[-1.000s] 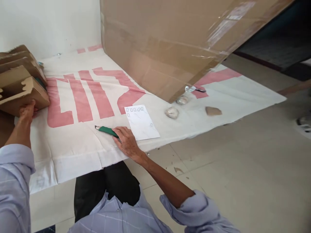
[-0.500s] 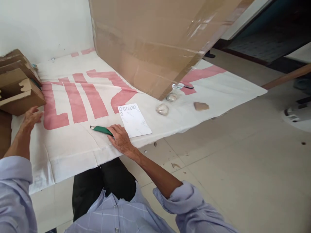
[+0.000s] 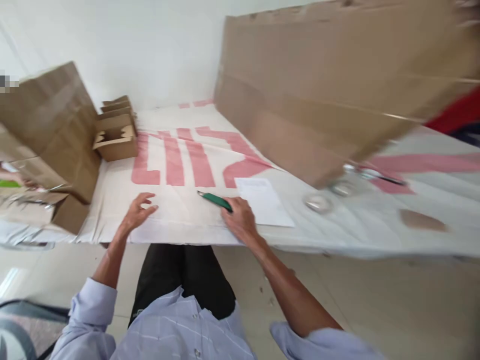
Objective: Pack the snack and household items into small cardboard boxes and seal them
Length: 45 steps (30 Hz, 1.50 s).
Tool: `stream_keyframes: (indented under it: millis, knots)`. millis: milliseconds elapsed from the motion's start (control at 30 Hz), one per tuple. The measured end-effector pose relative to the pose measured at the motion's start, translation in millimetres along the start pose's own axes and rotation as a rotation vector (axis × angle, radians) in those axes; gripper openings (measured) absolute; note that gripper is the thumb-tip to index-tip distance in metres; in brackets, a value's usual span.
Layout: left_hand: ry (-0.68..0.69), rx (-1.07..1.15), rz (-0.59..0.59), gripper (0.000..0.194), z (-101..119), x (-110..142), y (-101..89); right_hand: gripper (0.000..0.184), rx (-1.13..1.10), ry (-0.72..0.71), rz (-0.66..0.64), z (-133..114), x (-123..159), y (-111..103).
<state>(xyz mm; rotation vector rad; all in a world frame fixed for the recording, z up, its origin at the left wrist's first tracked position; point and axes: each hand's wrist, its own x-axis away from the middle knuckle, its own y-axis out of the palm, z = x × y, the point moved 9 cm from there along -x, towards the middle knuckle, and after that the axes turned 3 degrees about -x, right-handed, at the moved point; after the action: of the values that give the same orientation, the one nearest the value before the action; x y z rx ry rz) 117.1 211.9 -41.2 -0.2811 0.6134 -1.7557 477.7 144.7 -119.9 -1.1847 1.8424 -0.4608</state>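
Note:
My right hand [image 3: 240, 221] is closed around the rear end of a green utility knife [image 3: 215, 200], its blade end pointing left, low over the cloth. Beside that hand lies a white sheet of paper [image 3: 264, 200] with faint marks near its top. My left hand [image 3: 139, 212] hovers above the white cloth [image 3: 180, 212] with fingers apart and nothing in them. Nearest to it, farther back, a small open cardboard box [image 3: 119, 147] stands in front of several similar ones.
A large cardboard box [image 3: 292, 100] stands tilted at the back right. Two clear round items [image 3: 317, 203], a cardboard scrap [image 3: 422, 220] and a dark pen-like object [image 3: 390, 179] lie to the right. Larger boxes [image 3: 56, 125] fill the left, where another person's hand [image 3: 28, 182] partly shows.
The view has swung left, bringing the left-side boxes and another person's hand into sight. My left hand has moved away from the small boxes. The knife stays in my right hand.

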Motion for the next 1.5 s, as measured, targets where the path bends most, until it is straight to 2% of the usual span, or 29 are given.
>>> stream_keyframes:
  millis: [67, 167, 233, 300, 367, 467, 533, 600, 667, 733, 800, 900, 967, 1033, 1133, 1200, 1233, 1300, 1367, 1433, 1500]
  knots:
    - [-0.009, -0.01, 0.039, 0.042, -6, 30, 5.8, 0.033, -0.025, -0.031, 0.014, 4, 0, 7]
    - [-0.031, -0.039, 0.103, 0.038, -14, 65, 7.9, 0.033, -0.06, -0.098, 0.041, -5, -3, 22]
    - [-0.042, -0.075, 0.159, 0.038, -15, 84, -0.7, 0.033, -0.058, -0.119, 0.049, -16, -4, 32]
    - [-0.052, -0.128, 0.234, 0.041, -14, 99, -22.5, 0.034, -0.024, -0.117, 0.041, -25, -3, 41]
    - [-0.057, -0.187, 0.327, 0.045, -9, 112, -58.3, 0.033, 0.016, -0.116, 0.025, -30, -3, 47]
    - [-0.059, -0.337, 0.517, 0.051, 3, 131, -134.1, 0.033, 0.052, -0.13, 0.008, -33, -2, 52]
    - [-0.096, -0.627, 0.705, 0.054, 15, 147, -191.4, 0.033, 0.063, -0.136, 0.002, -34, -2, 52]
    - [-0.214, -0.807, 0.799, 0.066, 16, 158, -239.2, 0.033, 0.078, -0.128, -0.003, -36, -2, 52]
    - [-0.333, -0.876, 0.778, 0.079, 6, 159, -271.5, 0.034, 0.091, -0.111, -0.006, -38, -3, 51]
    - [-0.405, -0.883, 0.684, 0.079, -9, 154, -285.4, 0.033, 0.091, -0.103, -0.005, -41, -5, 49]
    - [-0.418, -0.886, 0.612, 0.071, -22, 148, -284.7, 0.033, 0.084, -0.102, -0.003, -44, -6, 48]
    - [-0.378, -0.907, 0.599, 0.063, -27, 144, -264.9, 0.033, 0.089, -0.094, 0.004, -44, -6, 48]
    - [-0.311, -0.915, 0.591, 0.064, -21, 143, -238.5, 0.033, 0.097, -0.089, 0.002, -43, -6, 49]
    - [-0.217, -0.91, 0.565, 0.064, -7, 141, -204.5, 0.033, 0.102, -0.092, 0.0, -43, -6, 50]
    - [-0.058, -0.829, 0.456, 0.06, 20, 138, -154.3, 0.034, 0.103, -0.093, 0.0, -43, -6, 50]
    - [0.051, -0.72, 0.41, 0.056, 39, 136, -139.7, 0.035, 0.104, -0.089, 0.003, -44, -6, 48]
    - [0.083, -0.673, 0.434, 0.055, 45, 135, -143.4, 0.035, 0.103, -0.087, 0.006, -44, -6, 47]
    - [0.066, -0.604, 0.562, 0.052, 47, 134, -169.7, 0.036, 0.1, -0.089, 0.01, -47, -6, 45]
    - [-0.059, -0.491, 0.669, 0.053, 29, 129, -202.1, 0.035, 0.093, -0.092, 0.015, -50, -6, 43]
    - [-0.177, -0.304, 0.654, 0.055, 1, 119, -217.4, 0.034, 0.087, -0.092, 0.022, -52, -7, 42]
    - [-0.217, -0.168, 0.596, 0.058, -19, 110, -213.1, 0.032, 0.084, -0.092, 0.033, -53, -8, 40]
